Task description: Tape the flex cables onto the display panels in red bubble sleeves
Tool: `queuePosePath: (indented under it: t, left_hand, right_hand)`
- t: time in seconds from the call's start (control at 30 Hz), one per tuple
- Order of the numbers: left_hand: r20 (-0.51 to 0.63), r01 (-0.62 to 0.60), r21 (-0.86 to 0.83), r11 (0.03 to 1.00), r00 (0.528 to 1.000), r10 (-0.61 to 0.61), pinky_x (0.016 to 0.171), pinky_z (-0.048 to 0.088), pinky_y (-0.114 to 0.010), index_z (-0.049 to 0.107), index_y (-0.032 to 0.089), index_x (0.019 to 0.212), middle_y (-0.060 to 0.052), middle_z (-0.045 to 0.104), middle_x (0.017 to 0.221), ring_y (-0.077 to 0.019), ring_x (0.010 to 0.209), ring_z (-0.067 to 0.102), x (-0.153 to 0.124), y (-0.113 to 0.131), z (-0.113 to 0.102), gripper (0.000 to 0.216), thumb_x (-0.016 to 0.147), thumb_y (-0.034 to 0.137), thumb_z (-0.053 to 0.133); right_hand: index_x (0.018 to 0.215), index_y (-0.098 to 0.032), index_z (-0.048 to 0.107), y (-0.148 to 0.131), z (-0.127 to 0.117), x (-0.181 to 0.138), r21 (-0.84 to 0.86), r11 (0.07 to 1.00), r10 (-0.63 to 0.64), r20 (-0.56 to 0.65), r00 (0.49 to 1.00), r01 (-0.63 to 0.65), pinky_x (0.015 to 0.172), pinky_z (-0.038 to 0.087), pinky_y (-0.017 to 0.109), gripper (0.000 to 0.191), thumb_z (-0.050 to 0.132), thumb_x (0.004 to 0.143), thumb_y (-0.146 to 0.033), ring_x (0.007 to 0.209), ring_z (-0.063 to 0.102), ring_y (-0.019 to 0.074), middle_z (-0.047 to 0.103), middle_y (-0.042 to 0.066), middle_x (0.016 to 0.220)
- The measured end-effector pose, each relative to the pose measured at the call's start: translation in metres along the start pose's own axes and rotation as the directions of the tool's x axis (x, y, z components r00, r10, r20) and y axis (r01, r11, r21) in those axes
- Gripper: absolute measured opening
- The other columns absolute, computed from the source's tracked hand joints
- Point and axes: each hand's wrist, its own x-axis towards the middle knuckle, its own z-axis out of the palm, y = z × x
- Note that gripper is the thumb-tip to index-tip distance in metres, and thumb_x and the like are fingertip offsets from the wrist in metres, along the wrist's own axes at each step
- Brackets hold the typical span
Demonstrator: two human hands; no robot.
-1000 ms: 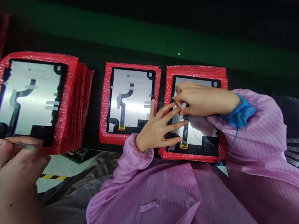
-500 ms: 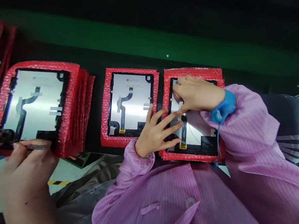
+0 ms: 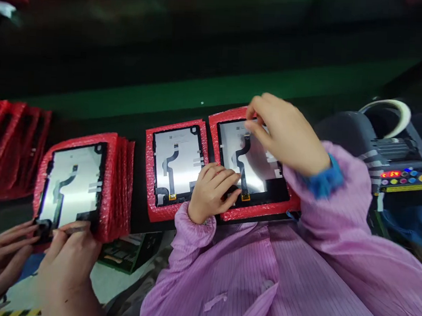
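Note:
A display panel [image 3: 263,175] with a black flex cable lies back up on red bubble wrap [image 3: 261,211] in front of me. My left hand [image 3: 212,190] rests on the panel's lower left corner, fingers close together and slightly bent, holding nothing. My right hand [image 3: 285,133] hovers over the panel's upper part. Its thumb and fingertips are pinched together, and what they hold is too blurred to make out. Both arms are in pink striped sleeves, with a blue band on the right wrist.
A second panel [image 3: 177,165] on red wrap lies to the left. Further left, a co-worker's two hands [image 3: 46,258] work at a third panel [image 3: 71,188] on a stack of red wraps. A dark machine with lit buttons [image 3: 401,175] stands at the right.
My view has tilted and pulled back. My right hand lifted off the panel's tape strip and rose. My left hand's spread fingers drew together at the panel's lower left corner.

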Motion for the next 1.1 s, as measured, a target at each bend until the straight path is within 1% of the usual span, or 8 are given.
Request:
queuePosePath:
  t: [0.13,0.23,0.33,0.4,0.47,0.53,0.73,1.1]
  left_hand:
    - [0.135,0.072,-0.001,0.997,0.988,-0.071,0.114,0.034,-0.055,0.045,0.018,0.146,-0.015,0.055,0.144,-0.0303,0.136,0.048,0.011,-0.001,0.012,0.052,0.098,0.037,0.05]
    - [0.214,0.065,0.051,0.997,0.974,-0.075,0.117,0.027,-0.062,0.039,0.023,0.151,-0.015,0.05,0.15,-0.0321,0.143,0.04,0.014,-0.004,0.022,0.053,0.101,0.036,0.046]
    - [0.25,0.042,0.083,0.996,0.966,-0.061,0.117,0.025,-0.065,0.031,0.026,0.155,-0.016,0.047,0.152,-0.0341,0.144,0.039,0.012,-0.008,0.026,0.057,0.101,0.034,0.046]
    - [0.263,0.029,0.093,0.995,0.963,-0.052,0.115,0.025,-0.067,0.028,0.028,0.157,-0.017,0.046,0.152,-0.0358,0.144,0.039,0.01,-0.011,0.025,0.059,0.1,0.033,0.046]
    - [0.268,0.028,0.095,0.995,0.962,-0.053,0.114,0.025,-0.069,0.027,0.029,0.157,-0.017,0.046,0.152,-0.0372,0.143,0.04,0.009,-0.012,0.025,0.06,0.1,0.033,0.046]
    - [0.269,0.036,0.098,0.995,0.961,-0.061,0.114,0.024,-0.07,0.029,0.03,0.156,-0.017,0.046,0.152,-0.038,0.143,0.04,0.008,-0.014,0.025,0.059,0.1,0.033,0.046]
    - [0.291,0.037,0.097,0.995,0.955,-0.064,0.116,0.023,-0.066,0.034,0.025,0.154,-0.018,0.047,0.151,-0.036,0.145,0.036,0.007,-0.018,0.028,0.055,0.101,0.034,0.044]
    - [0.254,0.171,0.02,0.985,0.952,-0.171,0.122,0.015,-0.057,0.047,0.017,0.147,-0.018,0.046,0.152,-0.0307,0.147,0.035,0.003,-0.018,0.033,0.053,0.102,0.043,0.039]
  right_hand:
    - [0.093,-0.026,0.058,0.006,-0.007,-0.129,0.396,0.917,-0.012,-0.089,0.996,0.047,0.066,0.042,0.032,0.012,0.05,0.095,-0.033,0.072,0.056,0.0174,0.061,0.003,0.079]
    - [0.089,-0.029,0.06,0.033,0.009,-0.21,0.588,0.777,0.324,-0.067,0.944,-0.225,0.058,0.04,0.032,0.007,0.062,0.087,-0.036,0.062,0.051,0.0166,0.059,0.001,0.074]
    - [0.08,-0.028,0.06,0.07,0.024,-0.268,0.767,0.433,0.772,-0.044,0.634,-0.473,0.051,0.031,0.03,0.014,0.063,0.084,-0.041,0.054,0.043,0.0148,0.05,-0.001,0.064]
    - [0.078,-0.027,0.059,0.097,0.029,-0.293,0.886,0.211,0.915,-0.03,0.402,-0.414,0.046,0.022,0.028,0.015,0.063,0.081,-0.041,0.047,0.033,0.0118,0.043,-0.003,0.06]
    - [0.079,-0.026,0.057,0.121,0.032,-0.306,0.956,0.124,0.975,-0.067,0.214,-0.264,0.044,0.018,0.026,0.015,0.065,0.074,-0.038,0.045,0.029,0.0097,0.043,-0.003,0.061]
    - [0.08,-0.025,0.057,0.142,0.033,-0.31,0.979,0.124,0.988,-0.107,0.108,-0.161,0.042,0.019,0.025,0.017,0.067,0.069,-0.034,0.046,0.032,0.0084,0.047,-0.003,0.065]
    - [0.085,-0.02,0.062,0.179,0.045,-0.285,0.991,0.133,0.986,-0.131,0.101,-0.014,0.045,0.034,0.02,0.024,0.069,0.065,-0.032,0.053,0.048,0.0076,0.056,-0.001,0.071]
    - [0.087,-0.017,0.063,0.201,0.045,-0.259,0.954,0.191,0.981,-0.183,-0.056,0.231,0.046,0.04,0.016,0.021,0.059,0.071,-0.029,0.05,0.052,0.0055,0.059,-0.003,0.064]
